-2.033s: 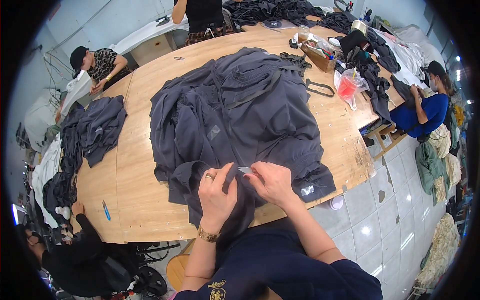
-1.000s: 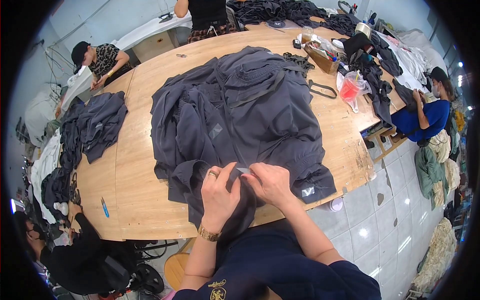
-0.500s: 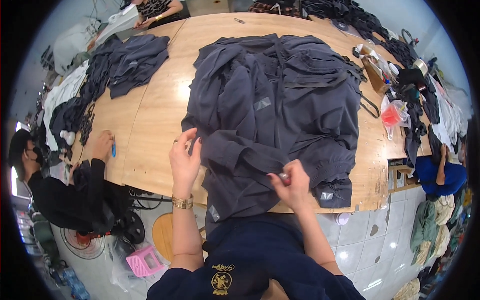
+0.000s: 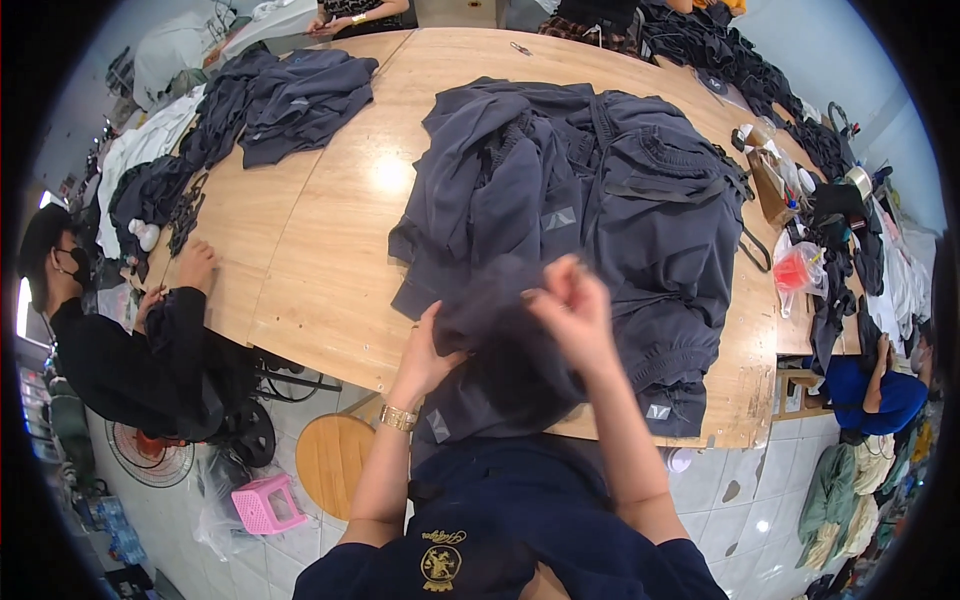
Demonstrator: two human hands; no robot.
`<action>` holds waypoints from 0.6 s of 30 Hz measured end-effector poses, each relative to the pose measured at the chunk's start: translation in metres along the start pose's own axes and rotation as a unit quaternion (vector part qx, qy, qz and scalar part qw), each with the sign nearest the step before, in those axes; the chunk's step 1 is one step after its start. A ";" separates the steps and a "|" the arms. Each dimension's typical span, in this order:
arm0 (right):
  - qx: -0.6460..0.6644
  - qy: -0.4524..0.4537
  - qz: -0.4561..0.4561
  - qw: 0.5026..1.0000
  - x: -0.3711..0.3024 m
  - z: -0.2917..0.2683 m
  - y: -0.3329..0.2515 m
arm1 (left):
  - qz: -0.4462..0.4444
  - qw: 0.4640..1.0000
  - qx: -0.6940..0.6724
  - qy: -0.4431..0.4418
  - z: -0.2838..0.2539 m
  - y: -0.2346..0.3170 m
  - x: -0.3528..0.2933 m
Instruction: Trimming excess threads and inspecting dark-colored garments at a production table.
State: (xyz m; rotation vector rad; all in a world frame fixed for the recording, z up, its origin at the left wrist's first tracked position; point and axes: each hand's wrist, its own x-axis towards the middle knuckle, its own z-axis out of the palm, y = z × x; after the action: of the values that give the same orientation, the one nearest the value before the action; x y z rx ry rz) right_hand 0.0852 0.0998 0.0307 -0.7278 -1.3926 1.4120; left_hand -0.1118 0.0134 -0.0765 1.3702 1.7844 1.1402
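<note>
A heap of dark grey garments with gathered elastic edges and small pale patches lies on the wooden table in front of me. My left hand, a gold watch at its wrist, closes thumb and fingers round a fold of a garment at the near edge. That fold is smeared by motion. Above it and to the right is my right hand, its fingers curled together and blurred. What those fingers hold, if anything, I cannot make out. Part of the garment hangs over the table's near edge against me.
More dark garments lie at the far left. A person in black works at the left edge; another in blue sits at right. A wooden stool and pink plastic stool stand below. A red-filled bag lies right.
My left hand has moved down and right and closed on the cloth. My right hand has lifted away from the near fold. The whole view has shifted slightly.
</note>
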 end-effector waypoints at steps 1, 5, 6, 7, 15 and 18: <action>0.049 -0.001 -0.029 0.998 0.002 -0.008 -0.019 | -0.010 0.999 -0.036 -0.030 -0.001 0.005 -0.001; 0.142 0.040 -0.074 0.986 0.004 -0.052 -0.074 | 0.017 0.999 -0.001 0.037 -0.015 0.034 0.008; 0.162 0.054 -0.078 0.982 0.001 -0.064 -0.079 | 0.056 0.991 -0.003 0.122 -0.019 0.049 0.008; 0.164 0.066 -0.076 0.981 -0.004 -0.077 -0.081 | 0.149 0.969 0.030 0.194 -0.026 0.060 0.010; -0.084 0.185 0.122 0.972 -0.079 -0.136 0.013 | 0.216 0.944 0.249 0.029 -0.038 0.046 -0.019; -0.168 0.151 0.165 0.960 -0.105 -0.147 0.046 | 0.156 0.954 0.250 -0.062 -0.033 0.024 -0.033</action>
State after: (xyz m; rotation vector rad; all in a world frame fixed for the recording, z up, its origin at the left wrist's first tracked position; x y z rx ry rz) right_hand 0.2439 0.0649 -0.0599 -1.3924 -1.3208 1.2530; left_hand -0.1205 -0.0253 -0.0413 2.0297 1.8843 0.7465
